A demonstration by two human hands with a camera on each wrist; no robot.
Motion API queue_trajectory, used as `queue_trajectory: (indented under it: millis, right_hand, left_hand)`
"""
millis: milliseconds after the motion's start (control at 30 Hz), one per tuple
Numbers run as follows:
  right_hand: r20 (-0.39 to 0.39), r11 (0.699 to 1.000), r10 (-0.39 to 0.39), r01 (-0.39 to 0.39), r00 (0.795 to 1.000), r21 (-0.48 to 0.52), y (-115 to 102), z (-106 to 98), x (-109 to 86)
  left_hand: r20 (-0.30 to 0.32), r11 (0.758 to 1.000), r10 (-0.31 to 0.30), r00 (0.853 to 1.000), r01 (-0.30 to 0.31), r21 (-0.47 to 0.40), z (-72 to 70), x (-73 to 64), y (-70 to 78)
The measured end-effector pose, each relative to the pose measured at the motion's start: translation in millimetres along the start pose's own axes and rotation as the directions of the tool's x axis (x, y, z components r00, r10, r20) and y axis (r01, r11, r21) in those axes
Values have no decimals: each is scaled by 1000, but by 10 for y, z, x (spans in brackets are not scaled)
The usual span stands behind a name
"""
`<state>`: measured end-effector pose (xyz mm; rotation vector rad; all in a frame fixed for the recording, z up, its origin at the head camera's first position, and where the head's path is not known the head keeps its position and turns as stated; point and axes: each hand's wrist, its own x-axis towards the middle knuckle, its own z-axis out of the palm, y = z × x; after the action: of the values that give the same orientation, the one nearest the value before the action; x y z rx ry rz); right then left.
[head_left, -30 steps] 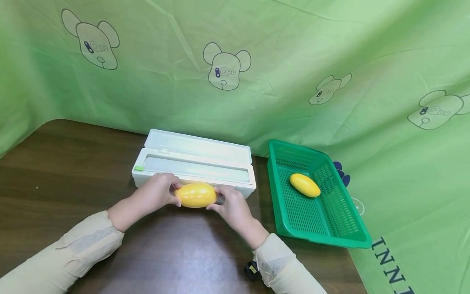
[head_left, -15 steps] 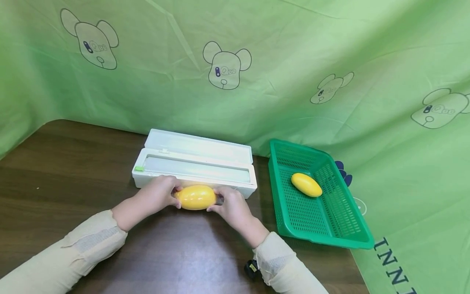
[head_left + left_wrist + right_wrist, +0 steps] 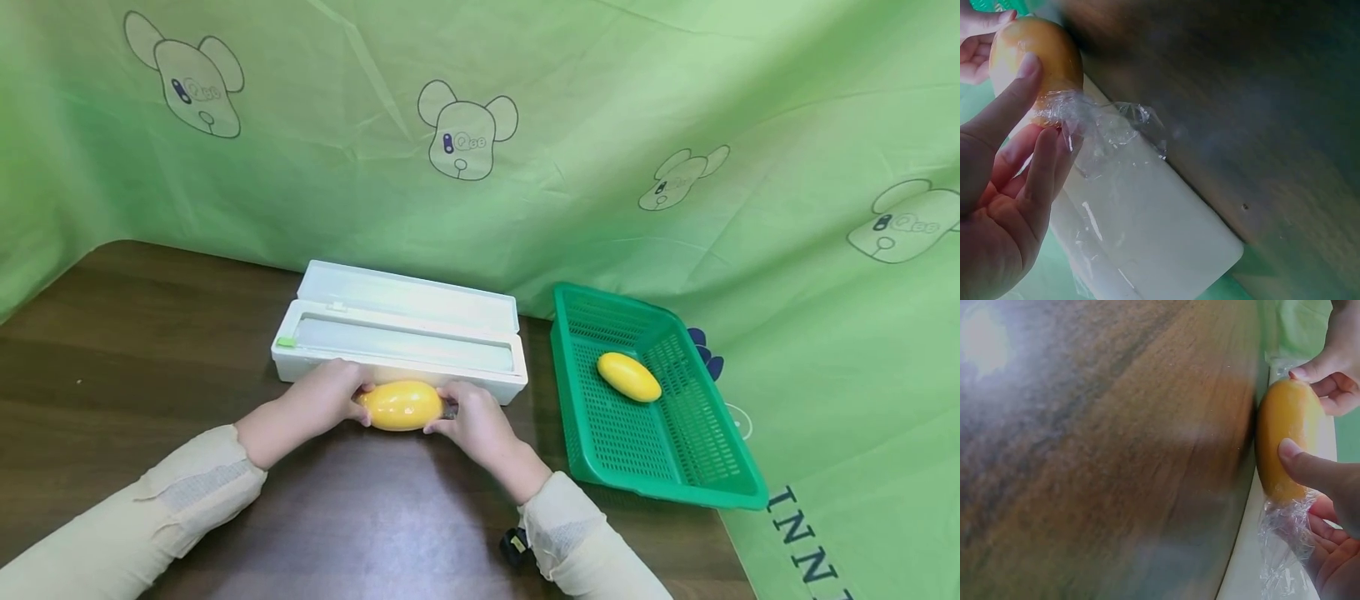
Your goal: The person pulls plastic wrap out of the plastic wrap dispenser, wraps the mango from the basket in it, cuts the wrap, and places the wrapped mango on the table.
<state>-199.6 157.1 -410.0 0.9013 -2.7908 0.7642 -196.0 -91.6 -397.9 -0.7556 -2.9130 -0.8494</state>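
A smooth yellow oval fruit [image 3: 402, 406], mango-like in shape, lies sideways between both hands. Clear plastic wrap [image 3: 1079, 112] covers it and bunches loosely at the end by the left hand; more crumpled wrap [image 3: 1285, 519] sticks out at the right end. My left hand [image 3: 326, 398] pinches the left end with thumb and fingers. At the opposite end, my right hand [image 3: 480, 422] pinches in the same way. Just behind the fruit stands a white plastic wrap dispenser [image 3: 390, 374] with its lid [image 3: 408, 293] raised.
A green perforated basket [image 3: 585, 437] stands on the right, a second yellow fruit [image 3: 629, 377] inside it. A small black object [image 3: 514, 546] is beside the right sleeve. Green printed cloth [image 3: 315, 192] hangs behind the brown wooden table [image 3: 150, 350].
Both hands have brought the yellow fruit slightly down and nearer to the person, keeping their pinch on its ends. The whole head view has shifted a little.
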Motion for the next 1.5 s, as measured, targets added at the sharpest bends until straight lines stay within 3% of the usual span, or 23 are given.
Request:
queue_trajectory:
  millis: [267, 533, 667, 800, 867, 1067, 1233, 1500]
  right_hand:
    - [45, 996, 54, -51, 998, -79, -80, -22, -43]
    - [16, 974, -58, 61, 998, -220, -190, 14, -61]
    - [-32, 954, -128, 114, 991, -277, -182, 37, -89]
    - [-86, 918, -184, 140, 979, -370, -182, 16, -93]
    - [-110, 902, -201, 140, 973, -409, -187, 11, -87]
    - [-118, 938, -175, 129, 977, -322, -188, 53, -98]
    - [-140, 952, -180, 137, 974, -273, -177, 80, -100]
    - [-198, 955, -237, 190, 951, -229, -133, 91, -137]
  left_hand:
    - [31, 999, 36, 999, -37, 15, -43, -6, 25]
    - [30, 994, 93, 995, -91, -55, -119, -72, 11]
    - [-30, 995, 103, 994, -103, 1, -112, -131, 53]
    - [-148, 993, 90, 985, -77, 91, -78, -195, 131]
    - [-178, 993, 74, 981, -57, 102, -65, -210, 167]
    - [-157, 1000, -14, 987, 18, 23, -16, -210, 197]
    - [-182, 998, -69, 981, 70, -1, 59, -185, 186]
    - [-249, 998, -36, 968, 47, 37, 133, -176, 206]
